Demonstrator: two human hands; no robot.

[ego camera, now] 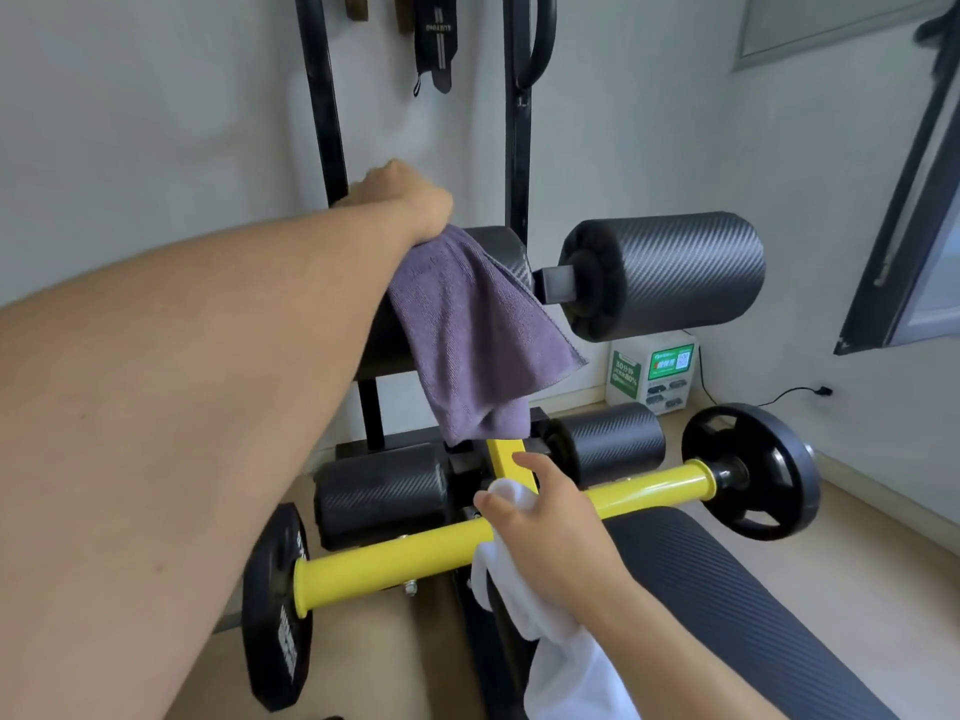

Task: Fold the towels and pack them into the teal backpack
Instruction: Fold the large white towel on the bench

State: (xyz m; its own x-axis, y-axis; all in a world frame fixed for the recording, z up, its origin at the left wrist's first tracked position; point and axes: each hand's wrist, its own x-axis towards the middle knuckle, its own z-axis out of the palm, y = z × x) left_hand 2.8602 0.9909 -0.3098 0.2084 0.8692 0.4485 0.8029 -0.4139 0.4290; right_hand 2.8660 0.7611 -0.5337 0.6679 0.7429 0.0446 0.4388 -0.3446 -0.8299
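The landmark here is the yellow bar point(415, 550) of a weight bench, which runs across the lower middle of the view with a black weight plate at each end.

The left hand point(402, 200) is high above the yellow bar, at the end of an outstretched arm. It grips the top of a purple towel point(467, 335); the fingers are bent down around the cloth, but the fingertips are hidden behind the hand. The purple towel hangs down from this hand in loose folds. It lies in front of the upper black foam roller point(670, 275), and its lowest corner comes near the yellow upright post point(506, 454) that rises from the bar.

The right hand point(540, 527) is just above the yellow bar, near its middle. It holds a white towel point(561, 662). The thumb and the fingers are curled around a bunch of the cloth, and a small part of the cloth shows between them. The rest of the white towel hangs below the bar, past the wrist, toward the bottom edge of the view.

To the right of the bar is the black padded bench seat point(727, 589). Behind the bar, against the white wall, stands a green and white box point(652, 376). The teal backpack is not in view.
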